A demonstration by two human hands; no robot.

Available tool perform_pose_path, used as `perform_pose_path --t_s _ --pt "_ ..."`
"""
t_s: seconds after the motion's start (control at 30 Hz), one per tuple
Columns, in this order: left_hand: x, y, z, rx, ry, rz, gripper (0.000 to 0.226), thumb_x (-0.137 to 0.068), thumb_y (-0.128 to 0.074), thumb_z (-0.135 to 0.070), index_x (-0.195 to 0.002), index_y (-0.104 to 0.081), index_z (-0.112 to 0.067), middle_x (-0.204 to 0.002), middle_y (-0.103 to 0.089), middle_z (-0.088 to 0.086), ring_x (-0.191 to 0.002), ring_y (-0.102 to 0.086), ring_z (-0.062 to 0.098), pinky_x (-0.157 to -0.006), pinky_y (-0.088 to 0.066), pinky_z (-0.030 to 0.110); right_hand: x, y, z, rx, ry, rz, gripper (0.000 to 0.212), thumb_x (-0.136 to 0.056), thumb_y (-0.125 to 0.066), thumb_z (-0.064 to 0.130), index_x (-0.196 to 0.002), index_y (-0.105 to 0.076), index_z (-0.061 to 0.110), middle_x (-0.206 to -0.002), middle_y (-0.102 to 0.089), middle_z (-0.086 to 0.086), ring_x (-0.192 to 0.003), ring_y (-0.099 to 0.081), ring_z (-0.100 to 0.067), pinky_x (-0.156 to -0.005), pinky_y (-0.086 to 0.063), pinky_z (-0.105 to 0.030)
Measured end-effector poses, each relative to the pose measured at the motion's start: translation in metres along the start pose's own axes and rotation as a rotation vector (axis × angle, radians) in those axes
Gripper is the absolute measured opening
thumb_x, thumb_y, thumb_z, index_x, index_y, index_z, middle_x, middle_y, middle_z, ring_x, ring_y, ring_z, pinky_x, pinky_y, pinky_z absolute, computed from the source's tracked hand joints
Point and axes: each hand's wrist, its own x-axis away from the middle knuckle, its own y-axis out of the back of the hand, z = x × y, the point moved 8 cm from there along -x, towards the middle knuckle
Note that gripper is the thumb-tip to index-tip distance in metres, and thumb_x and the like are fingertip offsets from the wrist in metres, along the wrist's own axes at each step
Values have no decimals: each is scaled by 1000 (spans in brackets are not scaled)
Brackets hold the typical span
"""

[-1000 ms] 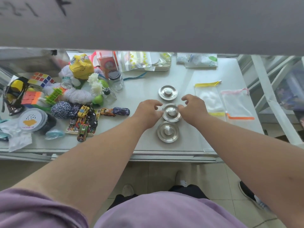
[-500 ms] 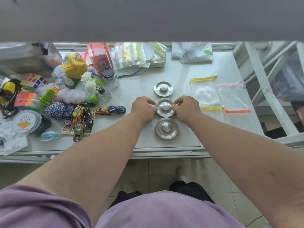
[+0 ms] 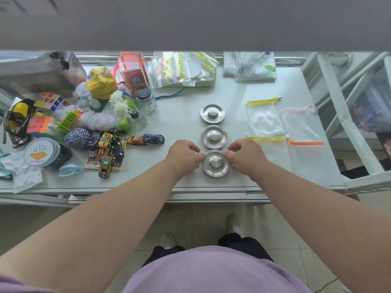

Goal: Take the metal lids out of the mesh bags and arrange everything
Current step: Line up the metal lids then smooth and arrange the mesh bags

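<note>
Three round metal lids lie in a straight column on the white table (image 3: 182,115): a far lid (image 3: 212,113), a middle lid (image 3: 214,136) and a near lid (image 3: 216,163). My left hand (image 3: 184,155) pinches the near lid's left rim and my right hand (image 3: 246,154) pinches its right rim. To the right lie flat mesh bags: one with yellow trim (image 3: 264,117), one with pink trim (image 3: 300,123), and two nearer ones with a yellow strip (image 3: 273,153) and an orange strip (image 3: 306,157).
The table's left half is crowded: toy cars (image 3: 108,151), yarn balls (image 3: 77,138), puzzle cubes (image 3: 50,101), a yellow plush toy (image 3: 101,82), glass jars (image 3: 146,100). Zip bags on a tray (image 3: 182,68) stand at the back. A white rack (image 3: 347,115) borders the right side.
Both hands have come back from the middle lid to the near lid and now hold its rim on both sides. The view has shifted slightly.
</note>
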Motion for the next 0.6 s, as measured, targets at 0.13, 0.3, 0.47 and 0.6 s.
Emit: perform_pose_path --t_s 0.13,0.3,0.47,0.6 --pt "11 -9 6 -70 -19 4 17 -78 -81 -18 -94 -75 -20 -88 -80 7 -79 -81 25 -80 -68 42 13 -6 -3 40 51 -32 15 -83 -79 31 -95 -73 24 -89 -71 5 -87 -70 -18 -82 -59 -34" --pt "15 -9 10 -77 -33 -17 11 -84 -80 -15 -92 -75 -20 -87 -80 8 -79 -80 28 -76 -67 38 19 -11 -6 37 75 -35 8 -83 -78 27 -89 -72 26 -85 -73 4 -82 -71 -18 -76 -57 -30" --pt "18 -8 9 -56 -39 -26 9 -89 -77 -11 -96 -75 -16 -85 -80 9 -67 -75 22 -65 -58 29 20 -9 -5 31 92 -58 7 -85 -77 25 -90 -72 24 -87 -72 3 -83 -68 -17 -73 -50 -26" --pt "19 -9 7 -64 -40 -32 10 -89 -77 -11 -98 -75 -16 -86 -80 9 -66 -75 20 -64 -56 27 22 -9 -3 59 95 -69 4 -86 -75 24 -89 -72 23 -86 -72 2 -83 -67 -17 -73 -47 -25"
